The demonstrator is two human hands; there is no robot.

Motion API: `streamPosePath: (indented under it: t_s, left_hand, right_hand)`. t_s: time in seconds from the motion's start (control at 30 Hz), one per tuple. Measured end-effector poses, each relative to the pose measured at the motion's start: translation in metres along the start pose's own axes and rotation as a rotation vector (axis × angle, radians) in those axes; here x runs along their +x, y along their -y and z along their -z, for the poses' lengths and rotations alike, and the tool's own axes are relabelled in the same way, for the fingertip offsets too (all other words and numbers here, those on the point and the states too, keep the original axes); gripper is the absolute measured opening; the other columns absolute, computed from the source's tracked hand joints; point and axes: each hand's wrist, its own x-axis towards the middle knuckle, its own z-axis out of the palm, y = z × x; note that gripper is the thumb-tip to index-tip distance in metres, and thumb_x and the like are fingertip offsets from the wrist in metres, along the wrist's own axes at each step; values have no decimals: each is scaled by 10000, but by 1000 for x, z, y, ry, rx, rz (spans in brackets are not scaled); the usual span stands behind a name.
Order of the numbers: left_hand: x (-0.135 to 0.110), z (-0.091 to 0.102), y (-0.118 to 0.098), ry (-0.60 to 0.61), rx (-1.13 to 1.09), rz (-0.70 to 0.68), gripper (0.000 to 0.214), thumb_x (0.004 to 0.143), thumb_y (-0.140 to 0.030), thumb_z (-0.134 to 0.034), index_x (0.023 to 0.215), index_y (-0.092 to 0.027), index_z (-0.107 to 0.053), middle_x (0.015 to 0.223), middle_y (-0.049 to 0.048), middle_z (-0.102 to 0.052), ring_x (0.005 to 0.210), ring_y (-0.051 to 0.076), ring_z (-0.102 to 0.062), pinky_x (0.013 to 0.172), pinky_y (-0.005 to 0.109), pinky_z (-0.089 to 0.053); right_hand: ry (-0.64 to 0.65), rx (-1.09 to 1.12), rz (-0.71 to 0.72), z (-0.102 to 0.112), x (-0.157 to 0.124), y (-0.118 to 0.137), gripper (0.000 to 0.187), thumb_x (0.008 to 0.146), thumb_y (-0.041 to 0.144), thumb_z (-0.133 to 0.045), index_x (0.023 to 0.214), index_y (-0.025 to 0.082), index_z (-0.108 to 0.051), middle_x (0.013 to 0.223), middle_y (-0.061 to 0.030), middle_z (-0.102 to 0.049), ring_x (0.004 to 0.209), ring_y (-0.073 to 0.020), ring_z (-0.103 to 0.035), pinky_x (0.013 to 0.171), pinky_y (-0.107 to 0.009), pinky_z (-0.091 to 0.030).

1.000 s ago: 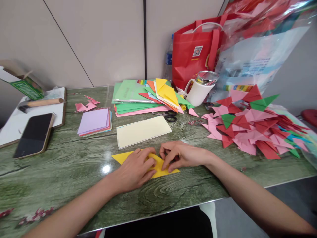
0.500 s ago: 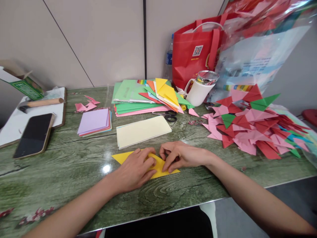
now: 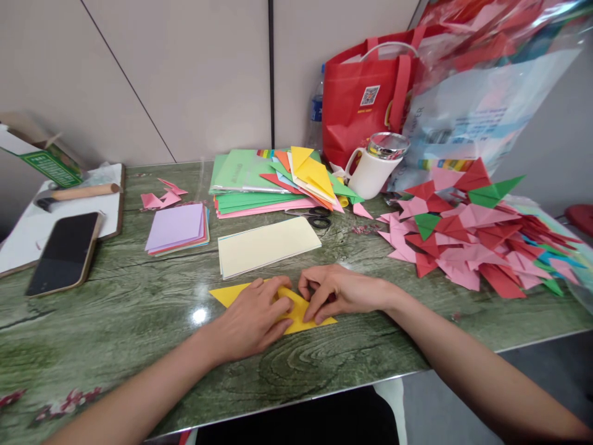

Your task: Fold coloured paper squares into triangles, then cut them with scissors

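A folded yellow paper (image 3: 226, 293) lies flat on the green table (image 3: 139, 321) near its front edge. My left hand (image 3: 252, 318) rests on top of it, fingers bent and pressing the paper down. My right hand (image 3: 333, 292) is at the paper's right part, its fingertips curled and pinching a fold of the yellow sheet. Most of the paper is hidden under both hands; only its left corner and lower right edge show.
A cream sheet stack (image 3: 267, 245), scissors (image 3: 315, 216), coloured paper stacks (image 3: 259, 182) and a lilac square pad (image 3: 176, 227) lie behind. A heap of folded red, pink and green pieces (image 3: 472, 232) fills the right. White mug (image 3: 375, 168), red bag (image 3: 365, 93), phone (image 3: 65, 252) at left.
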Motion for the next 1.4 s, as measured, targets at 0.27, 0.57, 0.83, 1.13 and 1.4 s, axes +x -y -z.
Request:
streamPosePath:
  t_s: [0.27,0.57,0.83,1.13,1.4]
  left_hand:
    - [0,0,0,-18,-4,3,68,910,-236,-464,885,-185,-501,1170,132,-489,955,246,-523,776,396,-459]
    - [-1,-3,1,-8,15,-6,77,921,-232,-446,903,-179,-498,1185,143,-483,956,247,-520,789,406,-451]
    - [1,-1,-1,-35,21,1,100,932,-240,-432,885,-186,-502,1150,127,-511,921,238,-535,781,394,-448]
    - [0,-2,1,-11,10,-10,69,913,-233,-466,876,-184,-498,1168,135,-495,957,248,-528,780,395,-446]
    - [0,-2,-1,13,21,-5,75,921,-226,-442,898,-180,-498,1159,139,-486,940,241,-516,776,398,-445]
  right_hand:
    - [4,-6,-9,0,1,0,196,820,391,-670,909,239,-755,910,-21,-574,818,-116,-552,717,-245,-409]
    - [-2,-5,4,0,0,0,179,808,369,-688,915,242,-756,907,-18,-576,827,-118,-560,721,-244,-405]
    - [6,-15,2,-1,0,0,173,820,378,-673,916,260,-756,907,-14,-578,829,-118,-559,719,-243,-401]
    - [10,-25,-3,0,0,1,177,823,374,-673,918,249,-755,919,-16,-576,835,-116,-555,727,-245,-400]
    - [4,-22,13,0,1,0,198,814,375,-679,938,239,-752,911,-18,-574,833,-121,-557,725,-248,-401]
